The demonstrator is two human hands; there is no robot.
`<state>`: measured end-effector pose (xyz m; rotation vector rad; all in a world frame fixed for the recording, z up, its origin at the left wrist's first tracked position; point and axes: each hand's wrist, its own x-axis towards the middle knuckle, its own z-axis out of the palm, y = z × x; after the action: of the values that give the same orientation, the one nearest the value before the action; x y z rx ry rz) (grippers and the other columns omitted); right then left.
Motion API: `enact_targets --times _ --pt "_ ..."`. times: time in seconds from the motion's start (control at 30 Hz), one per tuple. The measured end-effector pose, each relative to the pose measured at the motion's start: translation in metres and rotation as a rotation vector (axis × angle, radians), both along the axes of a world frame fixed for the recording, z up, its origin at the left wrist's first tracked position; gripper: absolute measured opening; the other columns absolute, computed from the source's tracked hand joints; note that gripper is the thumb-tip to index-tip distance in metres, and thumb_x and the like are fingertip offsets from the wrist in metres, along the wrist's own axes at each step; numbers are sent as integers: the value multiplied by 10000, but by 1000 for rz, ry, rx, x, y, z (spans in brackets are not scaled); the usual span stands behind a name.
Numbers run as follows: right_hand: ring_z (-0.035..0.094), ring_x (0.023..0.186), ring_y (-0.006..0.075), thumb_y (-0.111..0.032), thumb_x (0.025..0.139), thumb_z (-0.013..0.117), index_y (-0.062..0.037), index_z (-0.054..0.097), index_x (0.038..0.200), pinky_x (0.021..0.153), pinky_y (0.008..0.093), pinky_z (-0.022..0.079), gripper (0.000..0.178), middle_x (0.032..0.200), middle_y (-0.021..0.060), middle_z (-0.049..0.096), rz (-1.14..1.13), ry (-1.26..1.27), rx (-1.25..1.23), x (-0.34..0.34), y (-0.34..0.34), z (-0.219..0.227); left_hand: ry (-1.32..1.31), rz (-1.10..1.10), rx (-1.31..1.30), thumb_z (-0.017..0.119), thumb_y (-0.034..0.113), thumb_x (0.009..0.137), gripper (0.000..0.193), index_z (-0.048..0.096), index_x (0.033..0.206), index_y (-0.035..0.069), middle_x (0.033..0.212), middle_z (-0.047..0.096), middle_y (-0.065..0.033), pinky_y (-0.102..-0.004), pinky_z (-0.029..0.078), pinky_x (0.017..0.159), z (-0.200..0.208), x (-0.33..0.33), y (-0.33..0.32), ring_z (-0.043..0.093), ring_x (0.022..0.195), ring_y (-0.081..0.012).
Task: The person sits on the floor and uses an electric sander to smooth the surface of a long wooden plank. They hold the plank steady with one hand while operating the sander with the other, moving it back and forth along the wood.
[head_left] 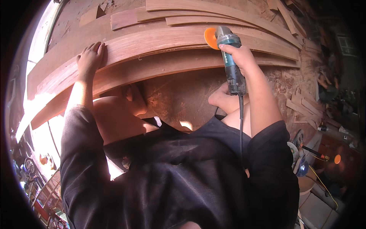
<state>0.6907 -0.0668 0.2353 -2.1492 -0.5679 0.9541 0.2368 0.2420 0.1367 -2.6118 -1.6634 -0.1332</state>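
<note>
My right hand (240, 57) is wrapped round the teal and black body of an angle grinder (231, 66). An orange disc (211, 38) is fitted at its head, over the right part of a long wooden plank (141, 44); whether disc and wood touch, I cannot tell. The grinder's black cord (241, 126) runs down toward my lap. Farther left, my left hand (90, 57) lies over the same plank, fingers stretched across its upper face. Just below, a second board (160, 68) runs alongside, nearer my legs.
Several loose planks (183, 5) lie beyond the work. Wood offcuts (305, 107) are scattered at the right. Another tool with an orange disc (337, 158) sits at the lower right, near a yellow cord (322, 183). My bare feet (223, 98) are close under the boards.
</note>
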Motion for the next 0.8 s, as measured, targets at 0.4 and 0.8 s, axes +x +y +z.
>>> enact_targets --times 0.4,0.8 --pt "759 873 254 -461 824 873 -11 792 1158 805 412 588 566 999 158 789 125 -159 -128 -60 52 -6 13 14 -40 431 531 1108 494 690 1419 248 1470 680 -18 -565 375 1161 12 4 -4 582 1417 -256" --pt "771 968 283 -493 811 872 -43 798 1200 897 411 584 599 1076 185 798 234 -239 -199 -41 36 5 57 38 -72 401 587 1103 552 628 1501 278 1554 619 3 -606 317 1226 1 -4 5 518 1488 -238"
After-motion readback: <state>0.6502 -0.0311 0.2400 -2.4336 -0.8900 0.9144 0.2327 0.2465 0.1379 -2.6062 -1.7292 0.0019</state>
